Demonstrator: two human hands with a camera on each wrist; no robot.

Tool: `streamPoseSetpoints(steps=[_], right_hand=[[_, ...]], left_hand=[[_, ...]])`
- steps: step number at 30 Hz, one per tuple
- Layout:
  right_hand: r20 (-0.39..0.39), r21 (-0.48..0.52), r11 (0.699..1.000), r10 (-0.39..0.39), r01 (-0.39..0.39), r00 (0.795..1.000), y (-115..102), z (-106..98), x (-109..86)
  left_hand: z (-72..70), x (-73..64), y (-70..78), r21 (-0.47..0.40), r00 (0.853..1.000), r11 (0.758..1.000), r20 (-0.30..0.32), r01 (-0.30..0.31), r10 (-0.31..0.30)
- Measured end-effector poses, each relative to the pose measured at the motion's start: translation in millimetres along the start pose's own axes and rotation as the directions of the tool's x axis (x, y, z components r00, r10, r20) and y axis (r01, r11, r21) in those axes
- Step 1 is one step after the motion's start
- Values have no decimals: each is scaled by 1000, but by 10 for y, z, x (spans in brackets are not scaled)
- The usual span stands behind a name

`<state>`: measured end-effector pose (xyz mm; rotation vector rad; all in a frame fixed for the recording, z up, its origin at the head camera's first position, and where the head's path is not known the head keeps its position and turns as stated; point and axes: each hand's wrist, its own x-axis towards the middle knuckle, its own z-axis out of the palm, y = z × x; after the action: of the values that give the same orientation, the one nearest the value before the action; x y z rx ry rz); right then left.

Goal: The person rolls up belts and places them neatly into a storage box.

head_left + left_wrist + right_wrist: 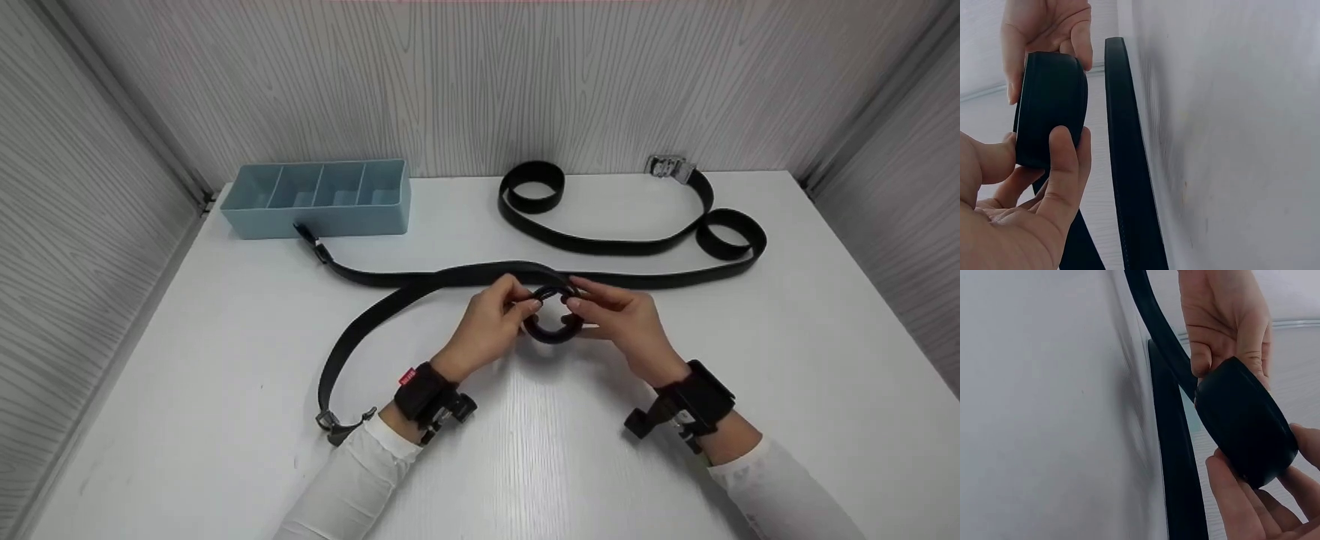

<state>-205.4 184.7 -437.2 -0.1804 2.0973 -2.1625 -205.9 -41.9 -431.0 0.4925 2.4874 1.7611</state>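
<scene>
Both hands are working on a black belt above the white table (540,465): the left hand (484,326) and the right hand (630,326) are gripping opposite sides of its coil (552,337), thumbs and fingers pinching the band. The belt's loose length is running leftward from the coil, passing in the head view across a second belt (637,282), then curving down to a buckle (325,420) beside the left sleeve (367,472). A third belt (600,246) is lying behind, near a blue compartment tray (337,223). The step in hand appears to be winding the belt into a roll, with much of its length remaining outside. The next move is probably calling for one hand to be steadying the coil while the other is feeding the strap around it, edges aligned, lest the turns be slipping loose.
</scene>
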Motion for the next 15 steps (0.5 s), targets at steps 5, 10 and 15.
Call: streamPoseSetpoints(steps=[5,10,15], right_hand=[[32,-60,998,-2,4,999,-7,-26,1],[34,-60,998,-27,29,999,4,-19,3],[-30,-27,999,-41,40,999,26,-2,5]], left_hand=[[26,-6,8,38,998,998,47,-49,48],[34,-1,-8,15,999,1000,50,19,-20],[26,-1,-32,-55,994,994,47,97,-94]])
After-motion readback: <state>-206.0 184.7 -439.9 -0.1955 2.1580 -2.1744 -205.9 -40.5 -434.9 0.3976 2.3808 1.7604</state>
